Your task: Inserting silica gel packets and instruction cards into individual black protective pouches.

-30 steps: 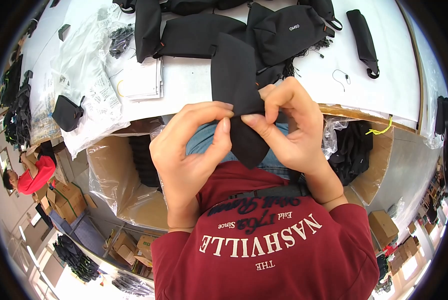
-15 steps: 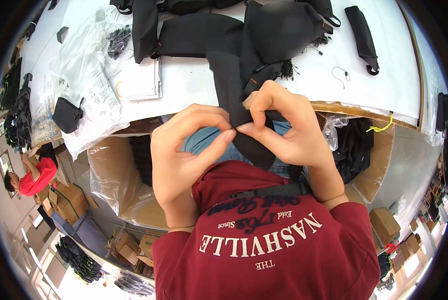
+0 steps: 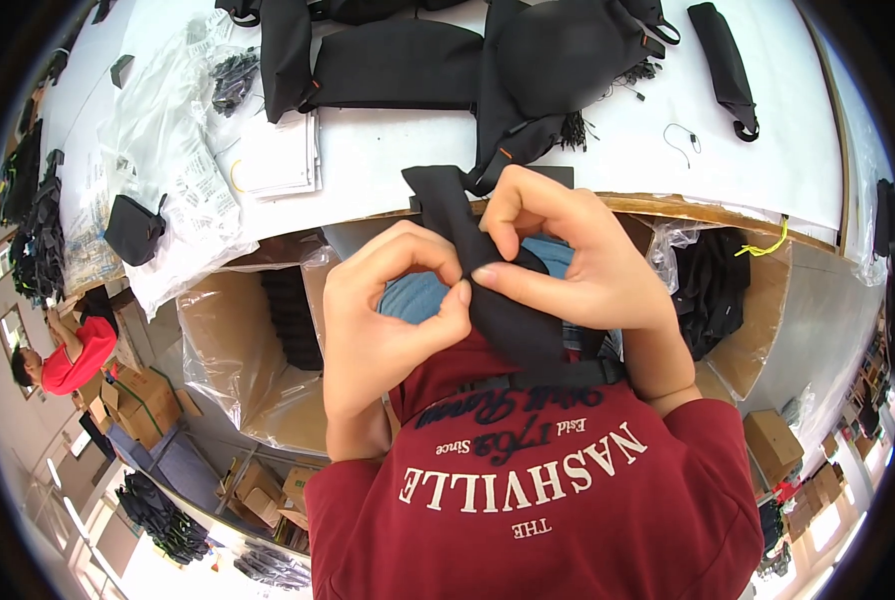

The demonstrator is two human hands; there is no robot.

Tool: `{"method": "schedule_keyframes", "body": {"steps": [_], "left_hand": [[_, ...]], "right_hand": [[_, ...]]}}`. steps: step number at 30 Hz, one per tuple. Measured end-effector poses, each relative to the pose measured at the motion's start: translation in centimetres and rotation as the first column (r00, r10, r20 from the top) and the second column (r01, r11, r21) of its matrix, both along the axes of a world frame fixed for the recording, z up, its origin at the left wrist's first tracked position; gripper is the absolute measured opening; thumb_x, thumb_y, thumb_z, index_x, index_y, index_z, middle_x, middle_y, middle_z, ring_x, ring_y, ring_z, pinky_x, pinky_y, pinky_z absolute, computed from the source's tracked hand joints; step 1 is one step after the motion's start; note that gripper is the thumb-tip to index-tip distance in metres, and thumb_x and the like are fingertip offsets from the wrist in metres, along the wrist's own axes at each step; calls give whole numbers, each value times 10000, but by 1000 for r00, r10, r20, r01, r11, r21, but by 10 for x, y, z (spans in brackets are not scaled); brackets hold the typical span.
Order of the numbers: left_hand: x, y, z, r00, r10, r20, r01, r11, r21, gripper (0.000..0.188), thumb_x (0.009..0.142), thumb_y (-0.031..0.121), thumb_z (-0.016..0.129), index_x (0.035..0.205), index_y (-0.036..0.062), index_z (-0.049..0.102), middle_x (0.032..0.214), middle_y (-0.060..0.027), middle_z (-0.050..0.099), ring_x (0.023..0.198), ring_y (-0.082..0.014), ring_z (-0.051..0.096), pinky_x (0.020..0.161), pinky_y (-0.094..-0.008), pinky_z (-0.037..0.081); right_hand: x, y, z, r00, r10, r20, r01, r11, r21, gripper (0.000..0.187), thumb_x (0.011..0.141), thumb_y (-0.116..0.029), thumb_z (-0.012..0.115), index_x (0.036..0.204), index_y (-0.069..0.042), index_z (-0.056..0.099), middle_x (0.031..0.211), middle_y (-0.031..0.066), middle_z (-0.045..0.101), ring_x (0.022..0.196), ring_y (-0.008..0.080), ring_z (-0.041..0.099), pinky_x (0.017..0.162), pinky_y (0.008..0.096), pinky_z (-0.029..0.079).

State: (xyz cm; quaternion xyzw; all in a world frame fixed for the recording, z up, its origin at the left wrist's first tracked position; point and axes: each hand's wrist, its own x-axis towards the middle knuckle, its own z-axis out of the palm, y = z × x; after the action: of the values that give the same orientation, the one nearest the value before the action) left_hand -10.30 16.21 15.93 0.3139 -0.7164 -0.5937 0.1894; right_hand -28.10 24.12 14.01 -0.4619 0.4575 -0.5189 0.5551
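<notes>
A long black fabric piece [image 3: 516,318], narrow like a sleeve or pouch, hangs between my hands in front of the table edge. My left hand [image 3: 383,310] pinches its left side between thumb and forefinger. Opposite, my right hand [image 3: 583,255] pinches it with the thumb laid on the cloth and the fingers curled. The fingertips of both hands nearly meet at one spot on the piece. Its upper end stands up above the table's front edge, and its lower end falls toward my lap. Any small part inside the pinch is hidden.
Black fabric pouches [image 3: 398,68] lie on the white table [image 3: 368,150], with stacked papers [image 3: 286,155], crumpled plastic [image 3: 163,140] and a small black pouch [image 3: 136,228] to the left. A rolled black piece [image 3: 723,70] and a thin cord [image 3: 683,140] lie right. Plastic-lined cartons [image 3: 233,350] stand below.
The fabric piece has come toward me and down, its upper end now off the pouches behind. My left hand has shifted slightly right and down; both hands keep pinching.
</notes>
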Motion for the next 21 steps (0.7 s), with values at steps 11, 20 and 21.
{"method": "schedule_keyframes", "body": {"steps": [11, 20, 21], "left_hand": [[4, 0, -4, 996, 86, 40, -88, 995, 56, 115, 694, -81, 617, 798, -32, 614, 796, -75, 621, 737, -128, 609, 692, -245, 488], [13, 5, 1, 991, -62, 115, 115, 835, -538, 452, 836, 148, 605, 1278, 62, 569, 1383, -163, 479, 1312, -323, 425, 1104, -488, 248], [17, 4, 2, 991, -65, 114, 116, 834, -539, 452, 836, 148, 605, 1278, 62, 569, 1383, -163, 479, 1312, -323, 425, 1104, -488, 248]], "right_hand": [[3, 2, -2, 988, -124, -94, 124, 992, -11, 200, 797, -29, 628, 896, -20, 455, 770, 41, 514, 696, 119, 528, 667, 263, 437], [-1, 2, 0, 990, -140, -5, 140, 989, 42, 175, 838, 22, 569, 973, -32, 472, 836, 28, 569, 809, 95, 563, 790, 256, 449], [-1, 2, -2, 983, -174, 62, 169, 982, 81, 183, 845, 31, 557, 995, -32, 474, 845, 26, 578, 813, 86, 560, 790, 253, 450]]}}
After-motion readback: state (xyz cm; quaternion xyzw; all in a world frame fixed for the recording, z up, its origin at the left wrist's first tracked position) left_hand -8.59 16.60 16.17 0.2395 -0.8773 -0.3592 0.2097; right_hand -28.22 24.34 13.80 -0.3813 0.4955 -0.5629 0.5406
